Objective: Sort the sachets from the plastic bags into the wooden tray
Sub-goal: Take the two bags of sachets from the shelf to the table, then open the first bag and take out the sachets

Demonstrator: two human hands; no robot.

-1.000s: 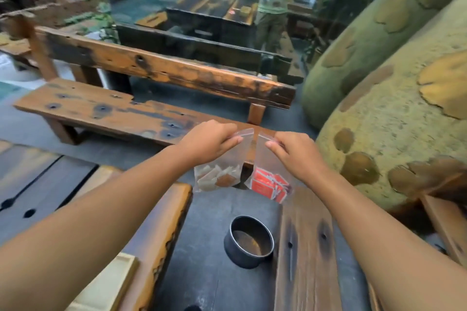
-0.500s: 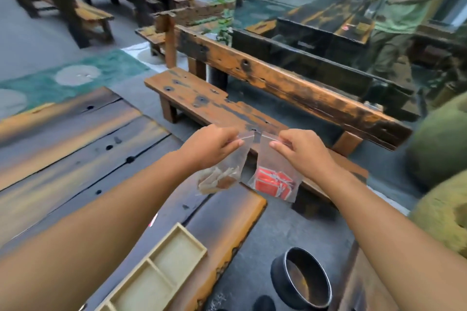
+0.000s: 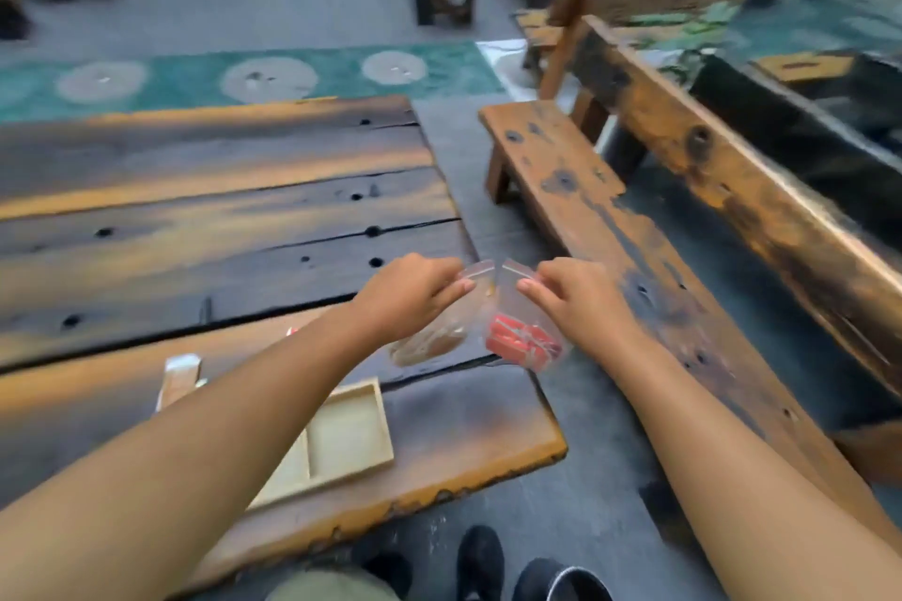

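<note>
My left hand (image 3: 407,295) pinches the top of a clear plastic bag of brown and beige sachets (image 3: 432,339). My right hand (image 3: 573,303) pinches the top of a second clear bag holding red sachets (image 3: 520,342). Both bags hang side by side in the air, above the right edge of the dark wooden table (image 3: 195,229). The pale wooden tray (image 3: 378,425) with divided compartments lies on the table below my left forearm, which hides part of it. The compartment that shows holds nothing.
A small pale wooden block (image 3: 180,378) stands on the table left of the tray. A long wooden bench (image 3: 585,220) runs along the right. A dark metal bowl (image 3: 566,583) and my shoes (image 3: 481,561) are on the grey floor below.
The view has swung left and down, so the table and tray now fill the left side. Both hands still hold the bags together, now over the table's right edge.
</note>
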